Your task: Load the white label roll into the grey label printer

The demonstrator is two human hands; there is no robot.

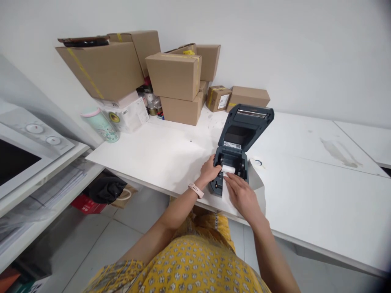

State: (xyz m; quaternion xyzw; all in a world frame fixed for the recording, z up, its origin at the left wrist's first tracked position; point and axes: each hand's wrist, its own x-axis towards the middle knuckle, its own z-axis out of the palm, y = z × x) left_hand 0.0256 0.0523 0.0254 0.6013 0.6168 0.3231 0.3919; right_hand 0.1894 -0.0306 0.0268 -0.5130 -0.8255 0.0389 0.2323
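Observation:
A dark grey label printer [217, 185] stands near the table's front edge with its lid [259, 131] raised. Inside it lies a small white paper roll [228, 169]. From the roll a white paper strip [226, 194] runs toward me over the printer's front. My left hand [209, 170] is closed on the printer's left side, its thumb reaching in to the end of the roll. The fingers of my right hand [242, 194] are together on the strip, just in front of the roll; their undersides are hidden.
The white table [305, 187] bears a loose white sheet [259, 183] and a small dark ring [258, 162] right of the printer. Cardboard boxes [180, 110] are stacked along the wall. A mint tumbler [102, 126] stands at the left, near a microwave [33, 142].

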